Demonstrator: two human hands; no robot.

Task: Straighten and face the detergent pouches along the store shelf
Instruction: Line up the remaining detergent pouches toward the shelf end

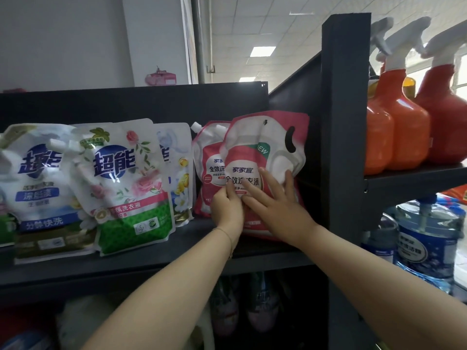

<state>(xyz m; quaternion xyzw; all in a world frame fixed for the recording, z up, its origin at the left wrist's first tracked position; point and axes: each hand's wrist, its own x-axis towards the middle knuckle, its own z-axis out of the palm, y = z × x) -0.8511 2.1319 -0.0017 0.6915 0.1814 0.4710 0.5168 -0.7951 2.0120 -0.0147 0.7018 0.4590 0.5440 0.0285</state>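
Note:
A pink and white detergent pouch [265, 152] stands at the right end of the dark shelf [177, 253], leaning against the upright. My left hand [227, 208] pinches its lower left edge. My right hand [278, 208] lies flat on its front, fingers spread. A second pink pouch [208, 168] stands just behind it to the left. Further left stand white pouches: one with roses and a green base [126, 183], one with blue print [38, 183], and one partly hidden with yellow flowers [180, 173].
A dark upright post [343, 147] bounds the shelf on the right. Beyond it stand orange spray bottles [396, 127] on a higher shelf and a large blue water jug [427, 246] below. More goods sit dimly on the shelf underneath.

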